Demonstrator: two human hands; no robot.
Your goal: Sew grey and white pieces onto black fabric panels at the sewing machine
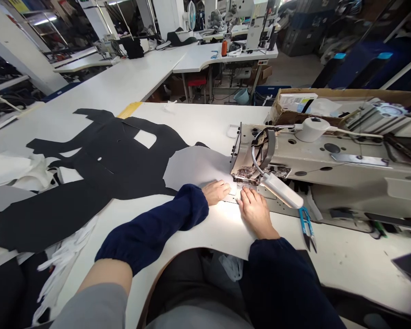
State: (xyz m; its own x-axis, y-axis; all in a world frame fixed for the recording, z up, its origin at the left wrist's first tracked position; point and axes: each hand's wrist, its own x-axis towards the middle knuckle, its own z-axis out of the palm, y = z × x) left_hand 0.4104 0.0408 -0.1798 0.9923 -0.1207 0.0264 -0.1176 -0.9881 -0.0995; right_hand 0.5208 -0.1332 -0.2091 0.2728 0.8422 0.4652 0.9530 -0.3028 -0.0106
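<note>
A pale grey fabric piece [195, 167] lies on the white table and runs under the head of a sewing machine [250, 155]. At its near right edge, my left hand [216, 192] is closed on the fabric, fingers bent and drawn together. My right hand [255, 210] lies with its fingers stretched flat on the machine's bed, just in front of the presser foot. A small lit lamp [282, 189] on a bendable metal neck hangs beside the needle area. The fabric edge under my fingertips is partly hidden.
Black cut fabric [99, 155] spreads over the table at left, beside white strips [66, 256]. Blue thread snips [307, 228] lie right of my right hand. A cardboard box [277, 107] stands behind the machine. A yellow patch [130, 109] marks the table's far side.
</note>
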